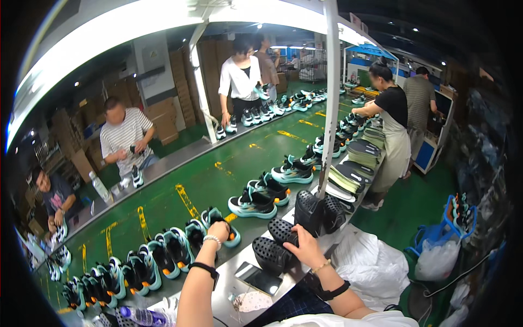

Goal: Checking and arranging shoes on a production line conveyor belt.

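My left hand [219, 230] is closed on a black and mint-green sneaker [233, 235] with an orange heel patch, at the near edge of the green belt. Its fingertips are partly hidden at the shoe's opening. My right hand [306, 249] grips a black perforated shoe-shaped form [281, 231] on the metal ledge. Another black perforated form [269, 255] lies against it, just left of my right fingers. More black forms [309, 211] stand behind that hand. Several matching sneakers [177, 249] line up to the left, with another pair [254, 203] farther along the belt.
A phone [258, 278] and a speckled pale piece [253, 301] lie on the ledge before me. A purple-labelled bottle [144, 316] is at lower left. A white post [329, 98] rises beside stacked insoles [348, 180]. White plastic sheeting [370, 261] hangs right. Co-workers stand along both sides.
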Demonstrator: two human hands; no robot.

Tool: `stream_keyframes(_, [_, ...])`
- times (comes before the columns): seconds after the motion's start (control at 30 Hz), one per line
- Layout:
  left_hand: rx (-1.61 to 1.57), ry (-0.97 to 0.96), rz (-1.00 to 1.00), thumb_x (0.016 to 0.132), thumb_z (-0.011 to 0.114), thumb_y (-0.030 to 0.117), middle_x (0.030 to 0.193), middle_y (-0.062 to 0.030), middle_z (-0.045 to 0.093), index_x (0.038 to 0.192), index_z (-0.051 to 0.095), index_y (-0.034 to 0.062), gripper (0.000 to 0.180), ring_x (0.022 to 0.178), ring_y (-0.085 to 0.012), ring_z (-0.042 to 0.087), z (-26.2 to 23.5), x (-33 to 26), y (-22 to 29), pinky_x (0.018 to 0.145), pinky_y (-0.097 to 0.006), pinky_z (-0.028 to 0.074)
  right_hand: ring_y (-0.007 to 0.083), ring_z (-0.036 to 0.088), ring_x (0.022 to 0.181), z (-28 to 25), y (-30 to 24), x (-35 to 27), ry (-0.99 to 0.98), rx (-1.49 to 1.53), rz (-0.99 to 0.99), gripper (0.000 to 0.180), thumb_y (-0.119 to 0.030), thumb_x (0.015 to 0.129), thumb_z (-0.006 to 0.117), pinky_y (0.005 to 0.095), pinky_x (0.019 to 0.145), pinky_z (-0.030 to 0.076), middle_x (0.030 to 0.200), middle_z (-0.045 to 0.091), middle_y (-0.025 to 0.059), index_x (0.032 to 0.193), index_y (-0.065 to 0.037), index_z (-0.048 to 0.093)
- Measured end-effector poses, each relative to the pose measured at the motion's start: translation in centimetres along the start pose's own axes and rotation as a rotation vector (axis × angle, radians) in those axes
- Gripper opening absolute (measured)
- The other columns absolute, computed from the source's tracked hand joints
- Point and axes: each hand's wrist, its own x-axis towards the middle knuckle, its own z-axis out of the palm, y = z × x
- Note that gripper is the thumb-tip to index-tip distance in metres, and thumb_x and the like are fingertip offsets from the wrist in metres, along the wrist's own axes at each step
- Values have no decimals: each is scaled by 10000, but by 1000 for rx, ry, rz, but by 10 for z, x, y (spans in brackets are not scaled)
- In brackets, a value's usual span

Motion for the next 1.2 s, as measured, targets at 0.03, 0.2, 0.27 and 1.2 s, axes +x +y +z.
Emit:
stream_keyframes(0.03, [7, -101, -11, 764, 587, 148, 862, -217, 671, 790, 716, 35, 173, 791, -349, 667, 5, -3, -49, 773, -414, 539, 380, 558, 997, 5, -18, 3, -39, 18, -25, 471, -290, 793, 702, 422, 849, 463, 1054, 574, 194, 1094, -10, 472])
stream_keyframes(0.2, [-9, -227, 0, 725, 634, 109, 959, -226, 671, 907, 718, 20, 220, 913, -346, 654, 10, 13, -37, 835, -382, 525, 361, 577, 995, -7, 1, -1, 23, -3, -5, 468, -318, 797, 699, 417, 846, 473, 1055, 585, 183, 1093, -25, 484])
stream_keyframes(0.27, [94, -94, -99, 746, 603, 109, 1033, -244, 648, 985, 690, -10, 281, 952, -354, 639, 29, 21, -33, 861, -384, 513, 359, 579, 1008, -7, 5, -1, 33, -9, -1, 474, -330, 797, 699, 415, 852, 476, 1078, 585, 184, 1097, -27, 492])
stream_keyframes(1.2, [193, -140, -241, 798, 533, 116, 1005, -221, 668, 923, 708, 4, 242, 926, -322, 665, 49, -2, -37, 821, -383, 529, 368, 529, 1137, -6, 10, -1, -24, -121, -14, 586, -248, 776, 730, 402, 949, 447, 1220, 540, 226, 1215, 30, 460])
